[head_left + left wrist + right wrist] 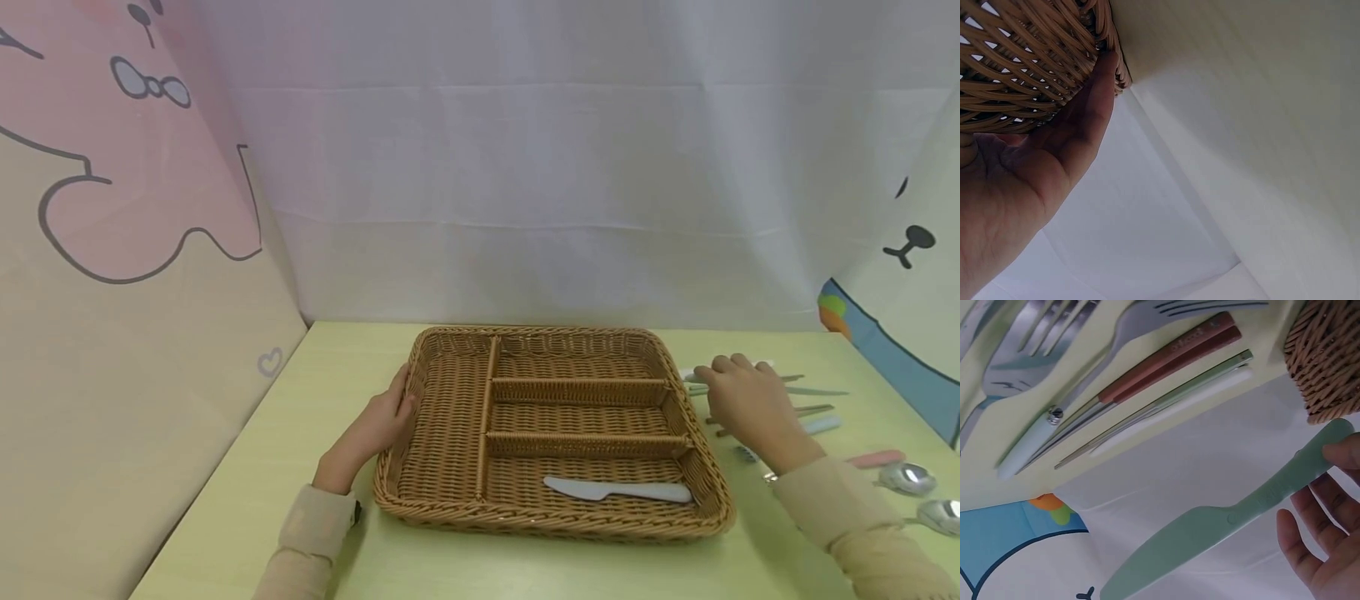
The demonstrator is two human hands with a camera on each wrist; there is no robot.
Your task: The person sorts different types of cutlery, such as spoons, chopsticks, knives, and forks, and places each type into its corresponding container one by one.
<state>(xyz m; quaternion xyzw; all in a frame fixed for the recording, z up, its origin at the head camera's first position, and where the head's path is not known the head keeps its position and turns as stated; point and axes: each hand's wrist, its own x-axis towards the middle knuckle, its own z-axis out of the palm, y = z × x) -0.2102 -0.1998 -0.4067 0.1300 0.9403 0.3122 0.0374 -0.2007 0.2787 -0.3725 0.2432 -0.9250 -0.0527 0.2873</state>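
My right hand [750,404] pinches a green knife [1197,531] by its handle end, thumb on one side and fingers on the other. The blade points away from the hand, to the lower left in the right wrist view. My left hand [382,425] rests against the left side of a brown wicker basket [555,521]; in the left wrist view its fingers [1094,106] lie nearly straight along the woven outer wall. Dividers split the basket into several compartments. A pale knife [618,490] lies in the front right one.
Right of the basket lie brown-handled chopsticks [1172,356], green-handled chopsticks [1204,384] and forks [1029,356]. Two metal spoons [907,478] and a pink handle [877,458] lie nearer the right edge. A white curtain [487,208] hangs behind the pale yellow table [352,358].
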